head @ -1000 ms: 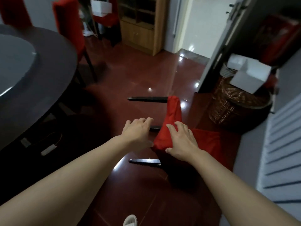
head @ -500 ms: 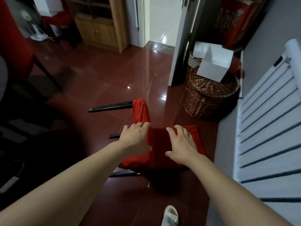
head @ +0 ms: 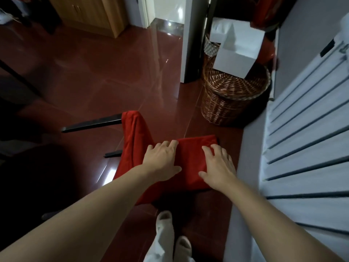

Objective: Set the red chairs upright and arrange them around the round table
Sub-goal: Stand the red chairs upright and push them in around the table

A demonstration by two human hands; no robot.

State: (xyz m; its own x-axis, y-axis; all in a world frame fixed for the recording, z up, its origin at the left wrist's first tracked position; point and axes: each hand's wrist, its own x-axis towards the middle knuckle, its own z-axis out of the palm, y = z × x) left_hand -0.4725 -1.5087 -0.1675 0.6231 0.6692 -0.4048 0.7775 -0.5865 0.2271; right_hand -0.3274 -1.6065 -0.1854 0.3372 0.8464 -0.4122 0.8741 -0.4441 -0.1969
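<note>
Glossy dark-red tile floor (head: 105,72), wood cabinet (head: 90,12) far left, open doorway behind, wicker basket (head: 232,99) with a white box (head: 238,53) on it, white slatted panel (head: 309,129) at right. Round table out of frame. Red chair (head: 136,140) lies tipped on its side on the floor near the panel; black legs (head: 92,124) point left, backrest runs right. Left hand (head: 162,159) and right hand (head: 219,165) press flat on the red cover, fingers spread, not clenched. Near legs hidden in shadow.
</note>
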